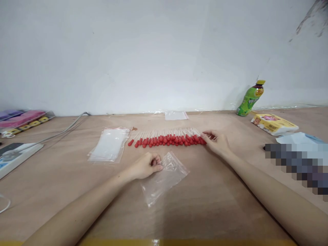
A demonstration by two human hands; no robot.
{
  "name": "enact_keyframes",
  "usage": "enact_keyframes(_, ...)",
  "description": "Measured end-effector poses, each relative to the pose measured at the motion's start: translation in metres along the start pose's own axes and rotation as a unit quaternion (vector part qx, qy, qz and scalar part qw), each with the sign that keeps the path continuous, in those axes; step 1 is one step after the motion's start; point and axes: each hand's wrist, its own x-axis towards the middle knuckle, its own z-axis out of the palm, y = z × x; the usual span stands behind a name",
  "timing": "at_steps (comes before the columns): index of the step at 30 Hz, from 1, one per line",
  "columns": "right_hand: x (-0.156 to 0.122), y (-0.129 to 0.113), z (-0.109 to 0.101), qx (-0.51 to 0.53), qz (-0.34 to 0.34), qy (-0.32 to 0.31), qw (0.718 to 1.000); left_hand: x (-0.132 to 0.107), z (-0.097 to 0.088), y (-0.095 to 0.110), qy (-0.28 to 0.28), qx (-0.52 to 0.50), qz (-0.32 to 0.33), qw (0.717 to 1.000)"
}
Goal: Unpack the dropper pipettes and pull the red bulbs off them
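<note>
A row of several clear droppers with red bulbs [166,139] lies across the middle of the wooden table [217,205]. My right hand [216,141] rests at the right end of the row, fingers pinched on the last dropper. My left hand [147,165] is curled shut on the edge of a clear plastic zip bag [164,177] lying flat in front of the row. A stack of empty clear bags [109,145] sits to the left of the droppers.
A green drink bottle [249,99] leans against the white wall at the back right. A yellow tissue pack [274,123] and blue-white items lie right. A small clear packet [176,115] sits at the back. Power strip [15,155], cable and coloured cases lie left.
</note>
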Motion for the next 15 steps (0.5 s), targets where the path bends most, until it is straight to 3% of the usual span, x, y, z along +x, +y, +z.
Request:
enact_keyframes(3, 0.002, 0.006, -0.001, 0.017, 0.059, -0.050, 0.997, -0.002, -0.036, -0.003, -0.005, -0.069, -0.011, 0.998)
enact_keyframes(5, 0.002, 0.008, 0.000, 0.029, 0.072, -0.060, 0.995, -0.004, -0.069, -0.013, 0.101, -0.100, -0.039, 0.989)
enact_keyframes(7, 0.002, 0.009, 0.002, 0.038, 0.072, -0.061, 0.995, -0.009, -0.102, -0.028, 0.240, -0.129, -0.079, 0.959)
enact_keyframes(10, 0.004, 0.012, 0.006, 0.052, 0.073, -0.060, 0.994, -0.018, -0.135, -0.058, 0.346, -0.055, -0.185, 0.918)
enact_keyframes(15, 0.007, 0.019, 0.009, 0.065, 0.096, -0.026, 0.993, -0.026, -0.142, -0.100, 0.327, 0.047, -0.235, 0.914)
